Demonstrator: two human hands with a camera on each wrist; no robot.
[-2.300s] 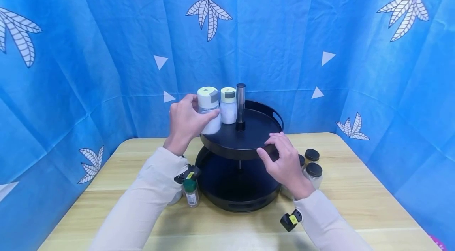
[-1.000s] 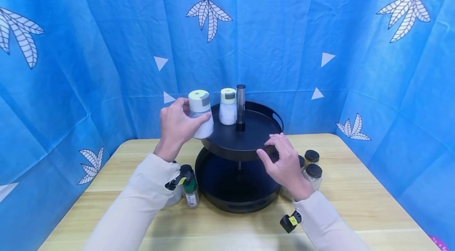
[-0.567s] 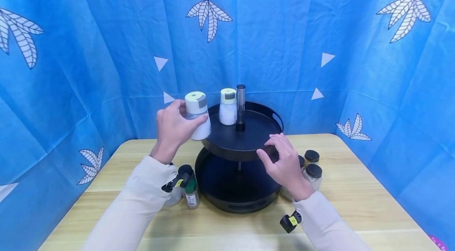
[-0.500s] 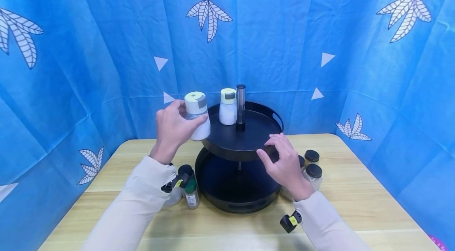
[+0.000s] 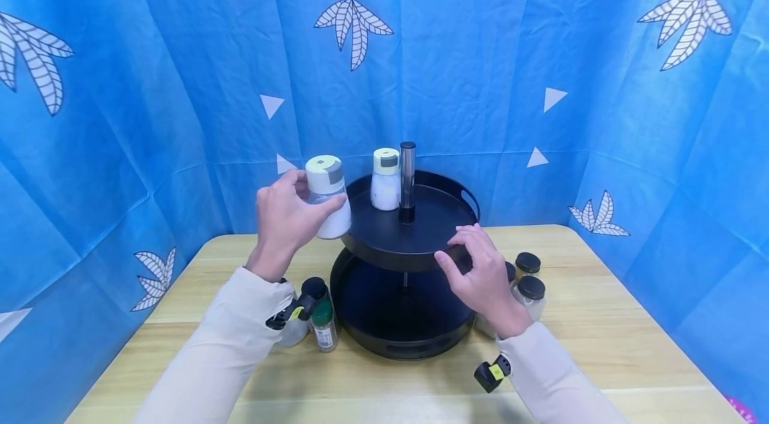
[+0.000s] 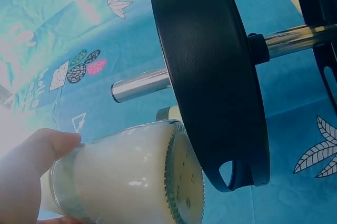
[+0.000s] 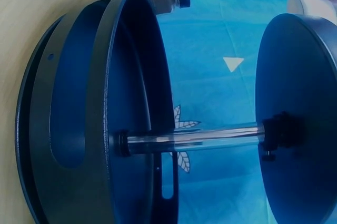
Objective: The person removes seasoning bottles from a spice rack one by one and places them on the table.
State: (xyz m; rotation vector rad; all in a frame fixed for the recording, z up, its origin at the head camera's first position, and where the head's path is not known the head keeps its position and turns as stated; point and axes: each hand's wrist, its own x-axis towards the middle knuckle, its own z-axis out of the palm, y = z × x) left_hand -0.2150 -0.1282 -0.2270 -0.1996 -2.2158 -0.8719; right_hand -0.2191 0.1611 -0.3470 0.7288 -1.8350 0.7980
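In the head view my left hand [image 5: 287, 214] grips a seasoning jar [image 5: 334, 217] with a white lid and white contents. It hangs at the left edge of a black two-tier rotating rack [image 5: 414, 237], and its ribbed base shows in the left wrist view, where the jar [image 6: 126, 174] lies beside the upper tray. A similar white-lidded jar [image 5: 386, 190] stands on the upper tray, left of the metal post [image 5: 407, 177]. My right hand [image 5: 483, 277] holds the upper tray's right front rim, thumb outside and fingertips over the edge. The right wrist view hides that hand.
Left of the rack stand a green-capped spice bottle [image 5: 324, 327], a black-capped bottle [image 5: 314, 288] and a partly hidden jar [image 5: 293, 332]. Several black-lidded jars [image 5: 531, 289] stand at its right. A blue patterned curtain [image 5: 480, 77] surrounds the wooden table [image 5: 577, 317].
My left hand has carried the jar left and slightly down, away from the other white-lidded jar. My right hand stays at the rim.
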